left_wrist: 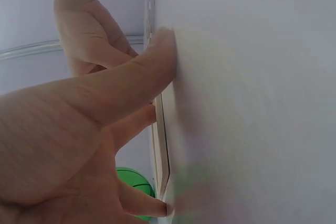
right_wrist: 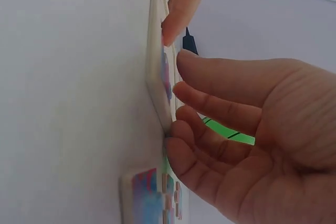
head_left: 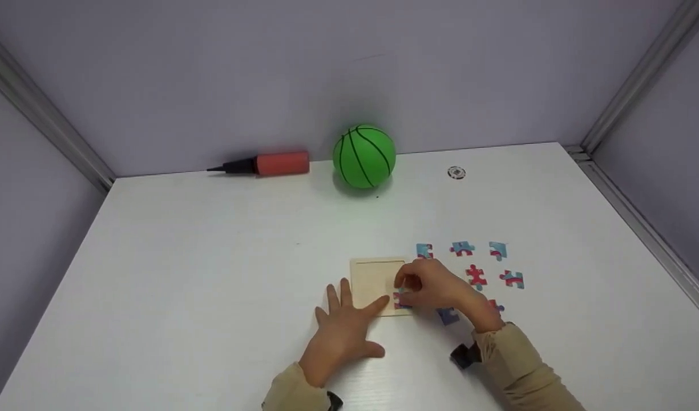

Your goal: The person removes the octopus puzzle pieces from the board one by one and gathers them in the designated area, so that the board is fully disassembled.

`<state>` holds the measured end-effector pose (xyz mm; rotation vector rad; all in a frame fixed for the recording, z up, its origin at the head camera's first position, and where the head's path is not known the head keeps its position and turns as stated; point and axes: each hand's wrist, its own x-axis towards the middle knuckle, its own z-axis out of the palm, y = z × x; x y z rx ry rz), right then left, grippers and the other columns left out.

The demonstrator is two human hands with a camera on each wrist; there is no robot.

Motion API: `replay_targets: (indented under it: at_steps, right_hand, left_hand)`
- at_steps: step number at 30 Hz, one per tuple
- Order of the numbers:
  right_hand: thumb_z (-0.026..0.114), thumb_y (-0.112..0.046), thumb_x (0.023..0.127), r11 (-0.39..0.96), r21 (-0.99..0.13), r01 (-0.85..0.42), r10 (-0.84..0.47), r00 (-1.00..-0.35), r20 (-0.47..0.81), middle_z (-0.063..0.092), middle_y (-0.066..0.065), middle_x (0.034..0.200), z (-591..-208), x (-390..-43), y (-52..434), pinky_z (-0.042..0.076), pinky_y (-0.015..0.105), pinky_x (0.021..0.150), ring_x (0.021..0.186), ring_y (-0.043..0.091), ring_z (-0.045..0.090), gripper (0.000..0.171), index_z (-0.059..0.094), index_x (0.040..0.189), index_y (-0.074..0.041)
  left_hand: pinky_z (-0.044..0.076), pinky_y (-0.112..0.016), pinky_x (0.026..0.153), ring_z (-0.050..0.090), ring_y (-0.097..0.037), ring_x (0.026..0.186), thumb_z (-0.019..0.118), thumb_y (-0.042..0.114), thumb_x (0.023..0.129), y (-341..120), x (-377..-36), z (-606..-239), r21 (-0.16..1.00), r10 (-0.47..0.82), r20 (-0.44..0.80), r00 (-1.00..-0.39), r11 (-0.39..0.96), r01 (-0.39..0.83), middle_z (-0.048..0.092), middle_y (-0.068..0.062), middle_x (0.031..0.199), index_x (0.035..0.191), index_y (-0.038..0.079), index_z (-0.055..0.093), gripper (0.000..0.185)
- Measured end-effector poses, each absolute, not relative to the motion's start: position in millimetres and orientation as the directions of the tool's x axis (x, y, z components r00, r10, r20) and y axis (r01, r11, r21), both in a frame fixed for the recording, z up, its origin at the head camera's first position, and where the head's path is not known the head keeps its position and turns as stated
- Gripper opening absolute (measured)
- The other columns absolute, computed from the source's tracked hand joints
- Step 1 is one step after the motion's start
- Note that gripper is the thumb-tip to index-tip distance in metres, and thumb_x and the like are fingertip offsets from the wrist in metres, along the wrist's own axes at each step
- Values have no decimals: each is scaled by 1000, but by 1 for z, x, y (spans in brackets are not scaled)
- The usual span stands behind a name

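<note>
A pale wooden puzzle board (head_left: 372, 279) lies on the white table, with a blue and pink jigsaw piece (head_left: 399, 304) in its near right corner. My left hand (head_left: 340, 337) rests with fingers spread at the board's near left side, its index fingertip touching down beside that piece. Over the board's right side is my right hand (head_left: 435, 285), fingers loosely bent. In the right wrist view its thumb and fingertips (right_wrist: 184, 61) are close to the jigsaw piece (right_wrist: 168, 77), with no piece visibly pinched; exact contact is unclear.
Several loose jigsaw pieces (head_left: 476, 276) lie right of the board, some partly hidden by my right arm. Along the back are a red and black hand pump (head_left: 282, 163), a green ball (head_left: 364, 157) and a round chip (head_left: 456, 172). Grey walls (head_left: 349, 68) enclose the table.
</note>
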<state>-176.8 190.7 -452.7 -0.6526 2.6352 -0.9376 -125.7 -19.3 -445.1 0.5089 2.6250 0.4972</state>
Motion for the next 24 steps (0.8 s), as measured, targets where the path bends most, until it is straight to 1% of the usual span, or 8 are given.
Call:
replay_targets:
  at_steps: [3, 6, 10, 15, 24]
  right_hand:
    - [76, -8, 80, 685, -636, -356, -512, -856, -73, 57, 2, 78, -455, -177, 191, 45, 26, 64, 71, 15, 50, 16, 68, 93, -5]
    - [78, -9, 77, 693, -630, -350, -507, -858, -82, 57, 1, 78, -455, -177, 191, 45, 26, 63, 71, 14, 50, 19, 67, 92, -6]
    - [79, -9, 76, 717, -625, -310, -479, -870, -117, 56, 1, 78, -453, -177, 191, 46, 27, 63, 70, 14, 49, 21, 66, 93, -5]
    - [78, -9, 77, 734, -618, -282, -455, -880, -139, 55, 0, 78, -452, -176, 190, 47, 28, 63, 70, 15, 49, 20, 66, 93, -6]
    - [77, -6, 77, 721, -622, -306, -479, -868, -129, 53, 2, 78, -454, -176, 189, 44, 27, 62, 70, 14, 47, 23, 60, 93, -5]
  left_hand:
    - [25, -75, 95, 5, -60, 135, 81, 45, 72, -21, -126, -444, 423, 434, -327, -840, 862, 281, 9, -23, 157, 145, 34, 43, 83]
    - [25, -75, 94, 5, -61, 135, 81, 45, 71, -21, -126, -444, 419, 442, -327, -835, 860, 291, 10, -19, 158, 145, 34, 42, 84]
    - [24, -75, 94, 4, -60, 135, 80, 46, 72, -21, -126, -444, 418, 441, -334, -833, 861, 289, 10, -18, 158, 145, 35, 42, 84]
    - [24, -74, 95, 4, -60, 136, 80, 47, 72, -19, -127, -444, 406, 434, -350, -830, 869, 283, 9, -18, 159, 146, 36, 40, 84]
    - [23, -75, 96, 3, -59, 136, 80, 47, 72, -18, -128, -447, 399, 419, -357, -835, 877, 269, 9, -17, 159, 146, 38, 40, 84]
